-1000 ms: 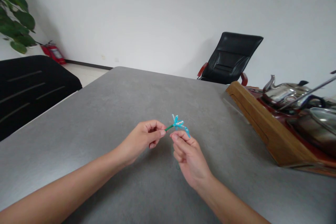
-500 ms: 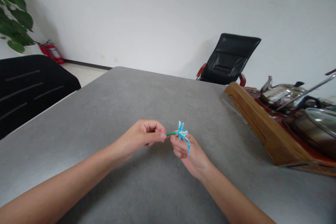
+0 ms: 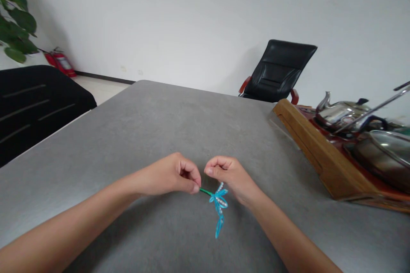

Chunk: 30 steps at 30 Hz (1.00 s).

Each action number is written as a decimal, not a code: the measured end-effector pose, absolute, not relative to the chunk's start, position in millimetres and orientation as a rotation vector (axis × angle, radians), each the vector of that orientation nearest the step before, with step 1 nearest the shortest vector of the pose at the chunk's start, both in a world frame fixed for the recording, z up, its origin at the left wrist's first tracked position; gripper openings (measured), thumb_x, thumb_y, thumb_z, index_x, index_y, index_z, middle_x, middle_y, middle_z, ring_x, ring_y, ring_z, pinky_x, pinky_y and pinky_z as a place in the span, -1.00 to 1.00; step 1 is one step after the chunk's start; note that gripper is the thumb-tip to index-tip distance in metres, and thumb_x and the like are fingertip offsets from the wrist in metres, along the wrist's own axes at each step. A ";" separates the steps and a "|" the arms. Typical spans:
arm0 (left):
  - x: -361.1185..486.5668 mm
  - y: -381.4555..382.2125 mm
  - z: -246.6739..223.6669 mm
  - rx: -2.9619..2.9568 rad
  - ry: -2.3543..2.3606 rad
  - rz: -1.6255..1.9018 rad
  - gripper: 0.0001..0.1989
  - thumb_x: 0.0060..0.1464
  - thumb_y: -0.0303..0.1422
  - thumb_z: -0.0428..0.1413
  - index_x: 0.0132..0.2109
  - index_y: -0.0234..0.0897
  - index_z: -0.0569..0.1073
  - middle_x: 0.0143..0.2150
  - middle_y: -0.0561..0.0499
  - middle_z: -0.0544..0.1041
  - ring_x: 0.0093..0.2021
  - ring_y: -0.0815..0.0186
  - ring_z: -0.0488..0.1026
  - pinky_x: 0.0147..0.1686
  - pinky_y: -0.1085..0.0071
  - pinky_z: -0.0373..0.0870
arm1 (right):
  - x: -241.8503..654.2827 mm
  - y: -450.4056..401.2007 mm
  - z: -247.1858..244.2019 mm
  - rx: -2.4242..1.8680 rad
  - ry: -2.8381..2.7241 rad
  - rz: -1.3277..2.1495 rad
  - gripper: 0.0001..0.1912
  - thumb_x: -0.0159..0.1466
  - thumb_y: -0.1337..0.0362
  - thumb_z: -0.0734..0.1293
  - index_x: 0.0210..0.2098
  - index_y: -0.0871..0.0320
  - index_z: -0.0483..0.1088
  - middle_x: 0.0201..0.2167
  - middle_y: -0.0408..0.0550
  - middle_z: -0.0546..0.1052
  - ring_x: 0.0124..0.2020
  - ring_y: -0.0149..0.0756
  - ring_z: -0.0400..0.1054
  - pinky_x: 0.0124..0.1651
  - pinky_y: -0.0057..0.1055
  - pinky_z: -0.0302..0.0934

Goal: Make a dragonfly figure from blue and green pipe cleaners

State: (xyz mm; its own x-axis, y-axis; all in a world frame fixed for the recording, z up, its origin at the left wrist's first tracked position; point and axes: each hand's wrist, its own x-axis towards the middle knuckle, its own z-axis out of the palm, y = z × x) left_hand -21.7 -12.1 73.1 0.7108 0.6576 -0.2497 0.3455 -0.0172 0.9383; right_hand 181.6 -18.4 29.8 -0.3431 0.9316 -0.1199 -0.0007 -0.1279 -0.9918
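My left hand [image 3: 185, 175] pinches the end of a thin green stem between thumb and fingertips. The stem belongs to a small light-blue flower [image 3: 219, 199] with pearl-like white beads along its petals. The flower points right, and one longer blue piece hangs down from it over the grey tabletop [image 3: 179, 123]. Just above the flower, my right hand [image 3: 221, 170] is closed in a pinch, apart from the stem. Whatever lies between its fingertips, if anything, is too small to make out.
To the right stands a wooden tea tray [image 3: 307, 153] with a steel kettle [image 3: 342, 113] and a glass-lidded pot [image 3: 387, 153]. A black office chair [image 3: 278, 70] is behind the table. Another dark chair [image 3: 41, 106] stands at the left edge, near a fire extinguisher [image 3: 64, 63] and a plant [image 3: 19, 21].
My right hand has come off the stem and sits slightly higher. In my left hand, the flower has dropped lower and turned, its blue piece now hanging further down.
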 end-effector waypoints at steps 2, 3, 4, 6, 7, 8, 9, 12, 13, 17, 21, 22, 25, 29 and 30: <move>-21.8 -13.0 73.5 1.684 0.866 0.280 -0.91 -0.05 -0.39 0.13 -0.39 -0.29 0.53 -0.58 0.15 0.33 -0.55 0.47 0.18 -0.56 0.59 0.07 | 182.6 -18.9 33.7 -1.100 -1.461 1.512 -0.78 0.07 0.12 0.42 -0.51 0.16 0.47 -0.66 -0.26 0.21 -0.59 -0.47 -0.02 -0.52 -0.50 -0.16; -21.8 -13.5 73.6 1.710 0.885 0.278 -0.90 -0.05 -0.39 0.13 -0.39 -0.29 0.53 -0.58 0.15 0.32 -0.55 0.47 0.17 -0.57 0.59 0.06 | 182.9 -19.4 36.2 -1.107 -1.502 1.480 -0.78 0.09 0.12 0.41 -0.51 0.16 0.47 -0.66 -0.26 0.19 -0.59 -0.47 -0.03 -0.52 -0.49 -0.16; -21.8 -14.0 73.5 1.735 0.904 0.280 -0.90 -0.05 -0.39 0.12 -0.40 -0.29 0.53 -0.59 0.15 0.32 -0.56 0.47 0.17 -0.58 0.59 0.06 | 183.0 -20.2 39.3 -1.119 -1.547 1.441 -0.79 0.10 0.14 0.40 -0.51 0.15 0.47 -0.67 -0.27 0.16 -0.60 -0.47 -0.05 -0.53 -0.49 -0.18; -21.8 -14.8 72.6 1.779 0.933 0.294 -0.89 -0.05 -0.39 0.10 -0.41 -0.29 0.52 -0.59 0.14 0.33 -0.56 0.47 0.18 -0.58 0.59 0.06 | 182.2 -22.9 46.6 -1.146 -1.650 1.313 -0.82 0.14 0.18 0.38 -0.51 0.14 0.47 -0.69 -0.28 0.10 -0.62 -0.47 -0.07 -0.55 -0.48 -0.19; -22.0 -15.0 71.8 1.797 0.943 0.305 -0.88 -0.05 -0.39 0.09 -0.41 -0.29 0.52 -0.59 0.14 0.33 -0.57 0.46 0.18 -0.58 0.59 0.06 | 181.4 -24.8 50.7 -1.159 -1.706 1.221 -0.84 0.15 0.21 0.37 -0.51 0.13 0.47 -0.70 -0.29 0.07 -0.63 -0.47 -0.06 -0.54 -0.47 -0.18; -22.2 -15.0 70.9 1.814 0.951 0.314 -0.87 -0.04 -0.39 0.08 -0.42 -0.30 0.52 -0.59 0.14 0.34 -0.57 0.46 0.18 -0.58 0.58 0.06 | 180.4 -27.2 54.7 -1.167 -1.763 1.116 -0.85 0.16 0.24 0.36 -0.51 0.12 0.47 -0.70 -0.28 0.08 -0.62 -0.46 -0.03 -0.53 -0.47 -0.16; -22.4 -14.9 69.9 1.829 0.960 0.322 -0.86 -0.04 -0.40 0.07 -0.42 -0.30 0.52 -0.59 0.14 0.34 -0.58 0.46 0.18 -0.58 0.58 0.05 | 179.4 -29.8 58.5 -1.170 -1.821 1.005 -0.86 0.17 0.28 0.35 -0.52 0.11 0.47 -0.69 -0.27 0.10 -0.61 -0.45 0.00 -0.51 -0.46 -0.13; -22.8 -13.8 68.0 1.865 1.001 0.347 -0.85 -0.03 -0.41 0.05 -0.41 -0.30 0.52 -0.59 0.12 0.36 -0.58 0.46 0.19 -0.59 0.57 0.04 | 176.4 -39.0 67.1 -1.163 -1.965 0.754 -0.86 0.19 0.34 0.33 -0.49 0.07 0.47 -0.65 -0.23 0.23 -0.58 -0.43 0.11 -0.46 -0.44 -0.07; -22.8 -13.2 68.0 1.873 1.018 0.360 -0.84 -0.04 -0.41 0.05 -0.41 -0.31 0.52 -0.58 0.12 0.38 -0.57 0.45 0.21 -0.58 0.57 0.06 | 175.6 -42.2 68.8 -1.161 -1.997 0.704 -0.86 0.20 0.34 0.32 -0.47 0.06 0.47 -0.62 -0.22 0.28 -0.57 -0.42 0.13 -0.45 -0.43 -0.06; -22.3 -10.4 70.1 1.888 1.104 0.456 -0.85 -0.03 -0.40 0.05 -0.41 -0.31 0.51 -0.54 0.10 0.43 -0.51 0.41 0.29 -0.51 0.54 0.14 | 172.3 -54.3 71.4 -1.195 -2.086 0.553 -0.85 0.25 0.34 0.26 -0.38 0.05 0.46 -0.53 -0.15 0.40 -0.53 -0.37 0.22 -0.41 -0.40 -0.04; -22.3 -7.7 71.5 1.835 1.191 0.548 -0.86 0.00 -0.37 0.06 -0.42 -0.31 0.48 -0.58 0.12 0.36 -0.54 0.42 0.26 -0.52 0.54 0.13 | 166.6 -63.4 70.8 -1.232 -2.141 0.394 -0.83 0.25 0.38 0.23 -0.39 0.08 0.43 -0.52 -0.10 0.44 -0.52 -0.33 0.25 -0.42 -0.37 -0.07; -22.5 -7.0 71.1 1.815 1.191 0.567 -0.86 0.00 -0.36 0.06 -0.42 -0.31 0.47 -0.58 0.13 0.36 -0.54 0.42 0.25 -0.52 0.54 0.13 | 165.1 -65.1 70.3 -1.234 -2.148 0.353 -0.83 0.25 0.39 0.22 -0.41 0.09 0.42 -0.54 -0.10 0.43 -0.53 -0.34 0.24 -0.43 -0.37 -0.08; -22.8 -4.8 69.8 1.760 1.181 0.619 -0.86 0.00 -0.34 0.07 -0.41 -0.32 0.46 -0.56 0.13 0.35 -0.53 0.42 0.25 -0.51 0.53 0.12 | 161.7 -68.7 68.2 -1.237 -2.185 0.219 -0.81 0.24 0.40 0.21 -0.47 0.11 0.37 -0.60 -0.12 0.40 -0.59 -0.36 0.20 -0.46 -0.38 -0.11; -22.5 -3.0 71.0 1.680 1.189 0.658 -0.84 -0.03 -0.30 0.09 -0.41 -0.33 0.44 -0.56 0.14 0.33 -0.53 0.43 0.22 -0.50 0.52 0.11 | 159.7 -70.9 63.6 -1.281 -2.230 0.084 -0.79 0.24 0.41 0.17 -0.49 0.15 0.34 -0.61 -0.14 0.39 -0.61 -0.37 0.21 -0.49 -0.38 -0.11; -22.3 -3.0 72.2 1.659 1.185 0.669 -0.83 -0.03 -0.29 0.09 -0.41 -0.33 0.44 -0.56 0.14 0.32 -0.52 0.43 0.22 -0.49 0.51 0.11 | 159.4 -71.2 62.4 -1.294 -2.229 0.073 -0.79 0.24 0.41 0.16 -0.49 0.16 0.33 -0.62 -0.14 0.39 -0.61 -0.38 0.22 -0.49 -0.39 -0.11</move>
State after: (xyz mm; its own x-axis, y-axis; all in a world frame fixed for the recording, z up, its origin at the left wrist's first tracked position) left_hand -22.3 -3.0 72.2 0.3791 0.9208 -0.0915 0.3981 -0.0730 0.9145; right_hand 159.4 -71.2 62.4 -0.3804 0.8159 0.4355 0.7858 0.5334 -0.3130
